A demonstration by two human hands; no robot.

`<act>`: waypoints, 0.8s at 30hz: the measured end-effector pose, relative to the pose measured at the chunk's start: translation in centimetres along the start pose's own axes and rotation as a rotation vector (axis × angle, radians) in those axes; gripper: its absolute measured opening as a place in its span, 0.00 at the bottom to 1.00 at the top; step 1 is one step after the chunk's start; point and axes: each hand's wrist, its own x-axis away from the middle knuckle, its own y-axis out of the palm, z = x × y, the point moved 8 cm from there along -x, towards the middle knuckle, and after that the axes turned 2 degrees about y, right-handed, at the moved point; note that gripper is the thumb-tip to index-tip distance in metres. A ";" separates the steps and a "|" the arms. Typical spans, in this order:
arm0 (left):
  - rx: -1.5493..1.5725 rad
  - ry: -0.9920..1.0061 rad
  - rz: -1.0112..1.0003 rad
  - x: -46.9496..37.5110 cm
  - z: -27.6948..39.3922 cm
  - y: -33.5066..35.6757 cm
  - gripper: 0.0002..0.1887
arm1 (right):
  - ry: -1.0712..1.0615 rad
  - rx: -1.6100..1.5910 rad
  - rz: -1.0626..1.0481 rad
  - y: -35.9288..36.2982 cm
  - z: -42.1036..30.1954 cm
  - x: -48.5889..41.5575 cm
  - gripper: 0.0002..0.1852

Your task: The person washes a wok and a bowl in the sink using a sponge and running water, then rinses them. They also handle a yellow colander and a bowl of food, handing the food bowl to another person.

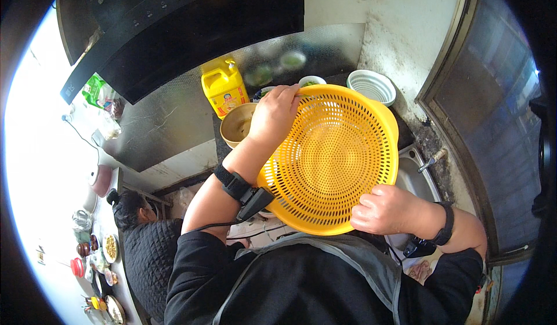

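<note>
A large round yellow plastic colander (335, 151) is held up in front of me, its perforated bowl showing no food in it. My left hand (275, 112) reaches across to its far left rim, fingers bent over the edge. At the near right rim, my right hand (385, 210) is closed in a fist around the edge. Just beyond my left wrist stands a brown bowl (235, 125), partly covered by my forearm. The colander hides much of the black counter behind it.
A yellow jug (224, 88) with a pump stands by the metal backsplash. White-and-green strainer baskets (372, 86) sit at the back right, beside a bowl of greens (312, 81). The steel sink (415, 175) lies right. A person (150, 255) is low at left, near a counter of dishes (110, 249).
</note>
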 end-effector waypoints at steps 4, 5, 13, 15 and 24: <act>-0.003 -0.066 0.007 0.0 -0.8 -0.4 0.09 | 0.003 0.006 -0.020 0.1 0.1 0.1 0.06; -0.035 -0.109 -0.021 0.0 -1.4 -0.5 0.09 | 0.013 0.005 -0.021 0.1 0.2 0.2 0.06; -0.014 -0.413 0.013 2.2 -6.5 -2.7 0.10 | 0.169 -0.153 -0.148 1.6 4.3 2.2 0.05; -0.068 -0.502 -0.034 4.5 -7.9 -2.5 0.10 | 0.305 -0.301 -0.213 3.0 7.3 3.4 0.06; -0.014 -0.898 -0.261 19.0 -8.8 1.7 0.12 | 0.808 -0.164 -0.315 11.3 26.9 11.3 0.10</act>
